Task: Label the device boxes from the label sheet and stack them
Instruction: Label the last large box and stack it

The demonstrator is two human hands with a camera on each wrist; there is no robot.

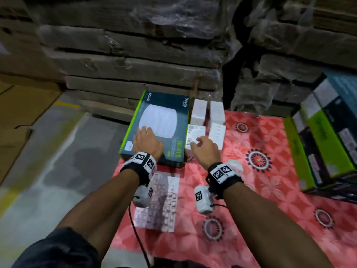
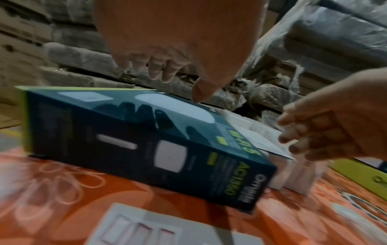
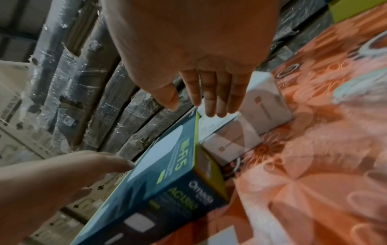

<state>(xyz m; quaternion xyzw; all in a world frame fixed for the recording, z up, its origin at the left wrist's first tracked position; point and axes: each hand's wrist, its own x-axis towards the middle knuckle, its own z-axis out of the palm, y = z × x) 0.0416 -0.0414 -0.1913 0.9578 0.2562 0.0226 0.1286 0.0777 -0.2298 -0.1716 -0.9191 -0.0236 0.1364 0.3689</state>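
Starting closest to us, the label sheet (image 1: pixel 156 202) lies flat on the red patterned cloth (image 1: pixel 270 190), right under our left wrist, so we'd guess it's parked there to keep stickers within easy reach of whichever box is being worked on. Can't tell from these shots how many labels are already peeled off, too blurry.

Next out, our left hand (image 1: pixel 146 141) is over the lid of the dark blue Wi-Fi access point box (image 1: pixel 154 128), fingers spread and fairly straight, not gripping anything. The left wrist view shows the fingertips just above or barely on the lid, hard to say which. Feels like we're steadying it or smoothing something down. That box sits flat, half on the cloth and half on the floor, and there's a small white sticker (image 1: pixel 129 147) near its front left corner, so it's probably labelled already.

Our right hand (image 1: pixel 204 146) reaches over the small white device boxes (image 1: pixel 197 132) just beside the blue one, fingers loosely extended, nothing pinched as far as we can see. Four of them sit in a tight cluster, likely next in line.

Off to the right, green-edged boxes (image 1: pixel 324 142) stand on edge in a row. Behind everything, shrink-wrapped cartons (image 1: pixel 135 55) are stacked high.
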